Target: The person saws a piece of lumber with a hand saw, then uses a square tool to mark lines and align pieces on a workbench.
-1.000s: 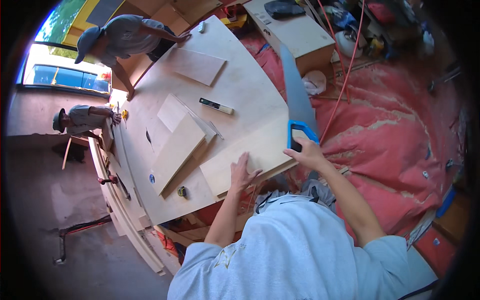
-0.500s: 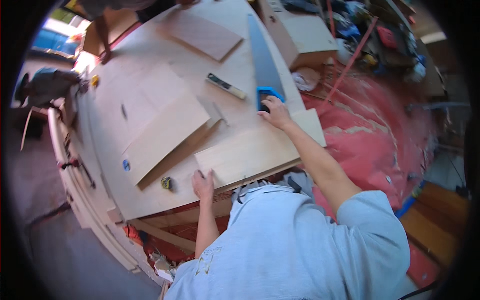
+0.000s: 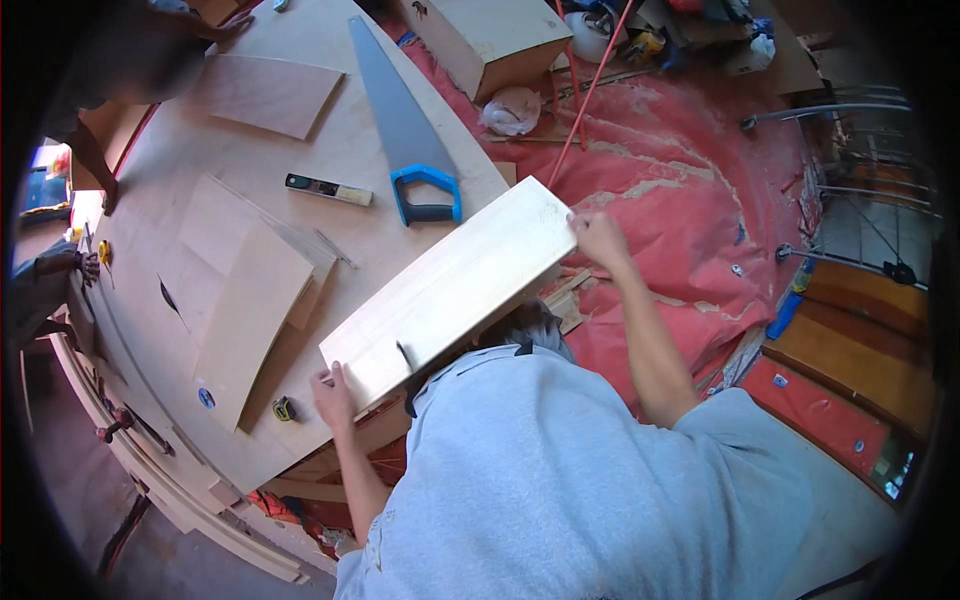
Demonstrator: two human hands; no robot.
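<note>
A pale rectangular wooden board (image 3: 450, 280) lies slantwise in front of my body, over the near edge of the worktable. My left hand (image 3: 335, 395) grips its near left corner, with the thumb on top. At the opposite end my right hand (image 3: 600, 240) is closed on the board's right edge. A small dark thin object (image 3: 404, 353), too small to name, shows near the board's close edge. Just beyond the board rests a handsaw (image 3: 428, 210) with a blue and black handle, its blade pointing away; neither hand touches it.
On the worktable (image 3: 270, 140) lie curved wood panels (image 3: 255, 320), a dark-and-pale bar-shaped tool (image 3: 328, 189) and a tape measure (image 3: 284, 408). Other people's arms (image 3: 95, 165) reach in at left. Red sheeting (image 3: 680, 220) and a wooden box (image 3: 490, 40) are to the right.
My right hand has let go of the saw handle and taken hold of the board's right end. The saw stays on the table. The view has turned rightward.
</note>
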